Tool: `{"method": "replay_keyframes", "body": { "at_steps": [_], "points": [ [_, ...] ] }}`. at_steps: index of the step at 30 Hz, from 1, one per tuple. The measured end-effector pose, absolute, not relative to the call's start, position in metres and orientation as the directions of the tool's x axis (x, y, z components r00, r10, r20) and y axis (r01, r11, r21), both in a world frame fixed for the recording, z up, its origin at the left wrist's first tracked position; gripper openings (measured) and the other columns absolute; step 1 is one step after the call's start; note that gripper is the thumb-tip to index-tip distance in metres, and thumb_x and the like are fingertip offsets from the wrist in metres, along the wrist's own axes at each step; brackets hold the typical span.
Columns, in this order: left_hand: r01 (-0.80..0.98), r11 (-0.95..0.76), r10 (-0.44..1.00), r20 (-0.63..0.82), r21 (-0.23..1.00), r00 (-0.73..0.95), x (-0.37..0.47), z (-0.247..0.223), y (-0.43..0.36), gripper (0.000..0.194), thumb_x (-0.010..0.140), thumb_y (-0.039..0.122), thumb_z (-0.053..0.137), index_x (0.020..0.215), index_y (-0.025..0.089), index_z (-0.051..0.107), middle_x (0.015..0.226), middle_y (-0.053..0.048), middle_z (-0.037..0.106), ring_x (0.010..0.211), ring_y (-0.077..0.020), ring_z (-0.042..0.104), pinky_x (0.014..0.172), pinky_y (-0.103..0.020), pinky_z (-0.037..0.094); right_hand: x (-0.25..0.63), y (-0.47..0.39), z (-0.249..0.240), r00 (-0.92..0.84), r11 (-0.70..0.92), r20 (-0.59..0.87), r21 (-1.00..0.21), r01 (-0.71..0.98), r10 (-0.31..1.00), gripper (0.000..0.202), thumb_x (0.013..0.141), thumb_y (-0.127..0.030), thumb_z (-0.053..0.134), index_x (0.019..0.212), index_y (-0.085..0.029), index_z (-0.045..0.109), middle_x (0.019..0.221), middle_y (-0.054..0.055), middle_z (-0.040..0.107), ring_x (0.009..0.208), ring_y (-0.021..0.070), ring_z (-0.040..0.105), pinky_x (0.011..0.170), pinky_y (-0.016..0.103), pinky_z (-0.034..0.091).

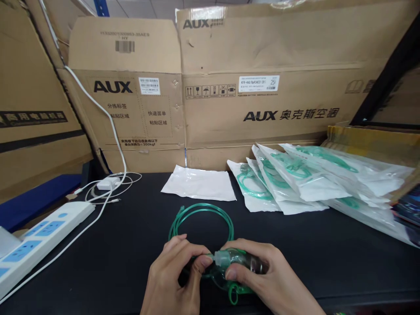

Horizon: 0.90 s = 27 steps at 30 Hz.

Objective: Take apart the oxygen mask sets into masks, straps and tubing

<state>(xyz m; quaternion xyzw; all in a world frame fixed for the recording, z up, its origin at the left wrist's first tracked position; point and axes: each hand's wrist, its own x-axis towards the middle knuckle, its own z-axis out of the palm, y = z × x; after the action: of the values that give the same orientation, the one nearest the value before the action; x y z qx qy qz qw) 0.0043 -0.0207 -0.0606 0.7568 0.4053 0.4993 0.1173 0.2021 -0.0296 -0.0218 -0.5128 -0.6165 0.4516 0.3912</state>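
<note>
My right hand is wrapped around a clear, green-tinted oxygen mask, with its pale connector pointing left. A green loop hangs from the mask's lower edge. Pinched between thumb and forefinger, the end of the green tubing is in my left hand, right at the connector's tip; how far the two are joined is hidden by the fingers. Beyond both hands, the coiled green tubing lies in a ring on the black table.
A flat white pouch lies behind the coil. Several bagged mask sets are heaped at the right. At the left are a power strip, a white cable and a charger. Cardboard boxes wall off the back.
</note>
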Motion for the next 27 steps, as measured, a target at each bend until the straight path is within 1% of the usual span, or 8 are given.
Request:
{"method": "replay_keyframes", "body": {
  "at_steps": [5,11,14,16,19,21,24,27],
  "points": [
    [0.526,-0.635,0.75,0.615,0.565,0.244,0.0021,-0.0587,-0.0215,0.019,0.099,0.022,0.055,0.084,0.023,0.066,0.077,0.001,0.07,0.076,-0.0175,0.063,0.098,-0.036,0.049,0.2012,-0.0281,-0.026,-0.171,0.123,0.072,-0.942,0.311,0.983,0.018,0.075,-0.039,0.084,0.078,-0.022,0.077,0.074,-0.003,0.065,0.069,0.015,0.051,0.061,0.025,0.038],
    [0.59,-0.487,0.854,0.493,0.645,0.166,0.0055,-0.0557,-0.0251,0.026,0.102,0.031,0.05,0.081,0.025,0.064,0.079,0.001,0.068,0.079,-0.0193,0.063,0.081,-0.031,0.049,0.2013,-0.0268,-0.0298,-0.143,0.169,0.125,-0.917,0.361,0.982,0.017,0.075,-0.037,0.086,0.081,-0.024,0.077,0.077,-0.003,0.071,0.073,0.0157,0.059,0.066,0.024,0.043],
    [0.509,-0.536,0.837,0.505,0.674,0.213,0.0035,-0.0544,-0.0258,0.026,0.103,0.029,0.049,0.082,0.025,0.064,0.074,0.004,0.065,0.074,-0.0164,0.062,0.094,-0.034,0.047,0.2025,-0.0293,-0.0284,-0.186,0.17,0.112,-0.928,0.331,0.976,0.006,0.078,-0.025,0.082,0.078,-0.024,0.076,0.077,-0.005,0.07,0.072,0.0144,0.058,0.065,0.023,0.042],
    [0.459,-0.566,0.821,0.52,0.685,0.236,0.0028,-0.0546,-0.0257,0.026,0.103,0.028,0.049,0.082,0.026,0.064,0.069,0.006,0.063,0.069,-0.0146,0.062,0.104,-0.036,0.043,0.2033,-0.0303,-0.0281,-0.204,0.173,0.112,-0.934,0.313,0.973,0.006,0.079,-0.021,0.08,0.078,-0.024,0.075,0.076,-0.005,0.068,0.071,0.0138,0.056,0.063,0.023,0.041],
    [0.489,-0.552,0.825,0.528,0.675,0.202,0.0046,-0.0568,-0.0243,0.024,0.103,0.028,0.05,0.083,0.027,0.065,0.07,0.007,0.066,0.07,-0.015,0.064,0.106,-0.037,0.043,0.2032,-0.0299,-0.0293,-0.182,0.191,0.134,-0.919,0.344,0.974,0.006,0.08,-0.027,0.079,0.081,-0.024,0.075,0.076,-0.004,0.07,0.071,0.0148,0.057,0.064,0.024,0.042],
    [0.536,-0.533,0.826,0.541,0.655,0.159,0.0063,-0.0589,-0.0227,0.021,0.102,0.028,0.053,0.087,0.028,0.067,0.07,0.007,0.067,0.071,-0.0156,0.066,0.106,-0.038,0.043,0.2024,-0.029,-0.0298,-0.151,0.203,0.156,-0.9,0.386,0.976,0.012,0.081,-0.035,0.079,0.083,-0.023,0.075,0.078,-0.003,0.072,0.073,0.0161,0.061,0.068,0.024,0.044],
    [0.53,-0.575,0.793,0.584,0.624,0.173,0.0065,-0.0612,-0.0207,0.016,0.102,0.028,0.056,0.095,0.031,0.069,0.07,0.01,0.069,0.067,-0.0136,0.067,0.107,-0.037,0.045,0.2016,-0.0287,-0.0288,-0.142,0.207,0.163,-0.894,0.398,0.976,0.021,0.083,-0.043,0.076,0.084,-0.023,0.074,0.079,-0.002,0.073,0.073,0.0168,0.062,0.069,0.025,0.046],
    [0.507,-0.579,0.788,0.597,0.639,0.148,0.0046,-0.0616,-0.021,0.014,0.101,0.032,0.058,0.104,0.035,0.071,0.089,0.008,0.077,0.079,-0.0151,0.071,0.108,-0.037,0.047,0.2027,-0.0289,-0.0274,-0.153,0.191,0.142,-0.908,0.373,0.978,0.024,0.086,-0.047,0.071,0.087,-0.023,0.074,0.08,-0.001,0.072,0.074,0.0171,0.061,0.068,0.025,0.045]
  ]
}}
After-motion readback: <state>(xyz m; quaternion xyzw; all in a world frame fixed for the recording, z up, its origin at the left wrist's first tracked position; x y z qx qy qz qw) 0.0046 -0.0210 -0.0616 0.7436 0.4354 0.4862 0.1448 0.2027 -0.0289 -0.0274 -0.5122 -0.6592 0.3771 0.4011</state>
